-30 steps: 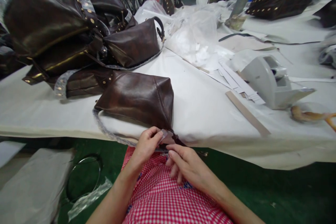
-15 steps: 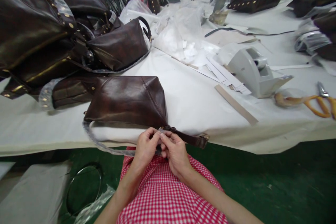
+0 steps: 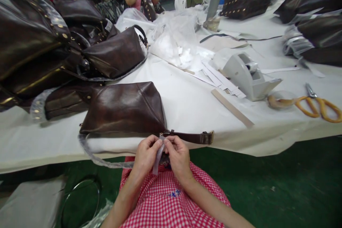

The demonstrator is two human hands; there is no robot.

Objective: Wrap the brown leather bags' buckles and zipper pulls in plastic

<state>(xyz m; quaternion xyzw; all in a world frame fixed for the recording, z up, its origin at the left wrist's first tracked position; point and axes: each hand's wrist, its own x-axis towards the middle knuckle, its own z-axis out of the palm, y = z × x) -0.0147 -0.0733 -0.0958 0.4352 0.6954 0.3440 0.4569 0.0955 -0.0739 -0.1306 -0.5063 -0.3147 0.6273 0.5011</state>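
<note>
A dark brown leather handbag (image 3: 124, 108) lies on its side near the table's front edge. At its lower right corner, my left hand (image 3: 146, 153) and my right hand (image 3: 178, 155) meet with fingertips pinched together. Both are closed on a thin translucent strip (image 3: 158, 162), whose loose end hangs down between them. Just beyond my fingers is a small metal fitting, and a leather strap end with a buckle (image 3: 207, 138) stretches right from there. A plastic-wrapped strap (image 3: 93, 156) loops from the bag's left side toward my left hand.
More brown bags (image 3: 114, 51) are piled at the left. To the right lie a tape dispenser (image 3: 247, 74), orange-handled scissors (image 3: 317, 105), a beige strip (image 3: 232, 108) and white paper strips (image 3: 217, 76). Crumpled plastic (image 3: 171, 35) covers the back middle. Two other people stand across the table.
The translucent strip now hangs down between my hands, where only a bit showed before. The buckled strap end has swung up slightly, and my view has shifted right.
</note>
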